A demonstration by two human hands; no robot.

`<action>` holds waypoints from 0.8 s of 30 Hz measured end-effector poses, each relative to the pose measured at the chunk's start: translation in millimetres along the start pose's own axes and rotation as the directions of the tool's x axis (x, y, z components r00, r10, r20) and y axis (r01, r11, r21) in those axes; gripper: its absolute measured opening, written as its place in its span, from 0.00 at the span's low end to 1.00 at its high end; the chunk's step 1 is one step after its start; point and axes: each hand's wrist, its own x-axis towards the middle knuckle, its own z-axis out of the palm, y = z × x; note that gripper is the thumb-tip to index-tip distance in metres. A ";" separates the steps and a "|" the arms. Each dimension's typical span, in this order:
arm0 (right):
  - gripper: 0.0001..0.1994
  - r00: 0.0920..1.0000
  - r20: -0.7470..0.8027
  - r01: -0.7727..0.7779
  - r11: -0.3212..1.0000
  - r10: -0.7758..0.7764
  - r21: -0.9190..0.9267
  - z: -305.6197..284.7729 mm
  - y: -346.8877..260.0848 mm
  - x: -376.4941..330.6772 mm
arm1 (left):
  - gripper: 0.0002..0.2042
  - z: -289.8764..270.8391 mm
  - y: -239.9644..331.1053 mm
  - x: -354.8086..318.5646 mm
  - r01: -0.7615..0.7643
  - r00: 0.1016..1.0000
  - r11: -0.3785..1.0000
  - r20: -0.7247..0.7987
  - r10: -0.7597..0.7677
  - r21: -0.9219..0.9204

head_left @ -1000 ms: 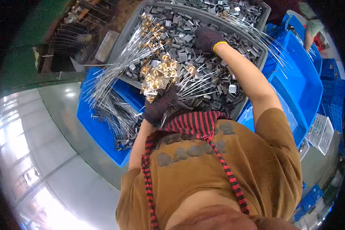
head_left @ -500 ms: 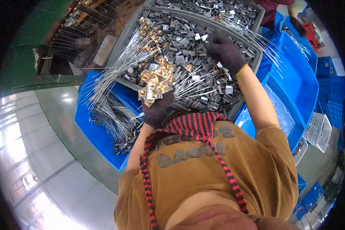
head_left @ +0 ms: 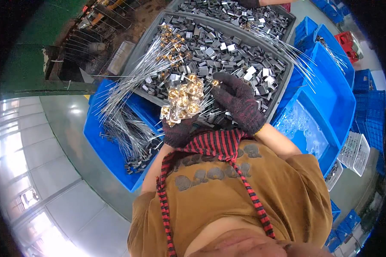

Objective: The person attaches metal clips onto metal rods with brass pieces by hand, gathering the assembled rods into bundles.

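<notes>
My left hand (head_left: 178, 132), in a dark knit glove, is closed around a bunch of thin metal rods with brass-coloured round fittings and small silvery plates (head_left: 183, 99) at their upper ends. To its right my right hand (head_left: 241, 103), gloved alike with a yellow cuff edge, pinches a single brass-coloured fitting (head_left: 216, 82) between thumb and fingers. Rod shafts fan out between the two hands, partly hidden by them. Below both hands lies a grey bin (head_left: 284, 88) filled with small dark grey metal pieces (head_left: 208, 52).
More brass-tipped rods (head_left: 135, 73) lie across the bin's left side. Blue trays stand left (head_left: 96, 128) and right (head_left: 345, 92); the left one holds rods. Another grey bin (head_left: 291, 25) adjoins at the far side, where another person's gloved hand (head_left: 248, 2) reaches in. White baskets (head_left: 355, 153) stand at right.
My right hand has come from the bin's far right back toward the left hand and now pinches a fitting. The bunch in my left hand has shifted slightly right. Another person's hand appears at the far bin.
</notes>
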 end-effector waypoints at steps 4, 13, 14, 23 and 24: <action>0.18 0.999 0.049 0.008 1.000 -0.010 0.028 -16.2 1.5 11.7 | 0.21 -25.6 20.7 8.7 0.183 0.953 0.982 0.254 -0.165 -0.049; 0.10 0.997 0.029 -0.073 0.992 0.076 -0.101 -60.2 33.7 -2.1 | 0.31 -37.1 33.0 32.3 0.452 0.892 0.548 0.363 -0.269 -0.704; 0.10 0.998 0.034 -0.057 0.993 0.061 -0.103 -66.2 53.0 -3.5 | 0.32 -34.6 27.0 35.4 0.366 0.881 -0.382 0.449 -0.151 -0.848; 0.13 0.970 0.211 0.134 0.466 0.117 -0.875 -89.9 2.5 67.8 | 0.10 -54.4 36.7 55.1 0.500 0.854 0.351 0.381 -0.355 -0.792; 0.15 0.996 0.087 0.078 0.460 -0.001 -0.884 -75.5 -16.5 84.4 | 0.09 -50.5 35.7 57.2 0.359 0.918 0.515 0.196 -0.344 -0.779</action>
